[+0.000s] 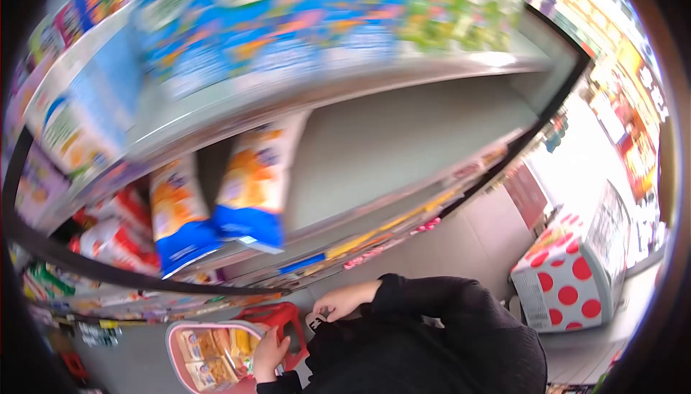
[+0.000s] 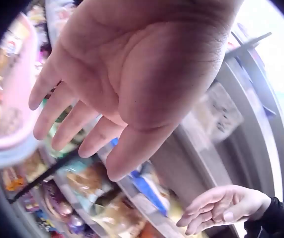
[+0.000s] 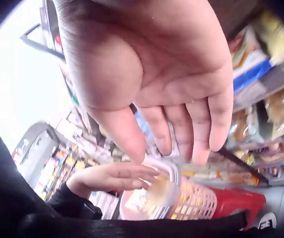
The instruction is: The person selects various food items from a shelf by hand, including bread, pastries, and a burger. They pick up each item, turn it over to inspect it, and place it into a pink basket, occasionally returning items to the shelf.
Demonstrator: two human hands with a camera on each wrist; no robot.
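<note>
A pink shopping basket point(image 1: 173, 334) stands on the floor at the lower left, with several snack packets point(image 1: 205, 358) inside. My left hand point(image 1: 268, 356) hovers at its right rim, fingers straight and holding nothing; the right wrist view shows this left hand point(image 3: 114, 176) stretched flat above the basket point(image 3: 196, 201). My right hand point(image 1: 344, 300) hangs a little higher in front of my dark sleeve point(image 1: 432, 307), fingers relaxed and empty. Each wrist view is filled by a bare palm: the left hand point(image 2: 97, 94) and the right hand point(image 3: 176, 99).
A shelf unit point(image 1: 403, 142) rises ahead, with orange-and-blue snack bags point(image 1: 252, 185) leaning at its left end and bare shelf to their right. A red stool point(image 1: 277, 316) stands beside the basket. A white box with red dots point(image 1: 568, 279) sits on the floor at right.
</note>
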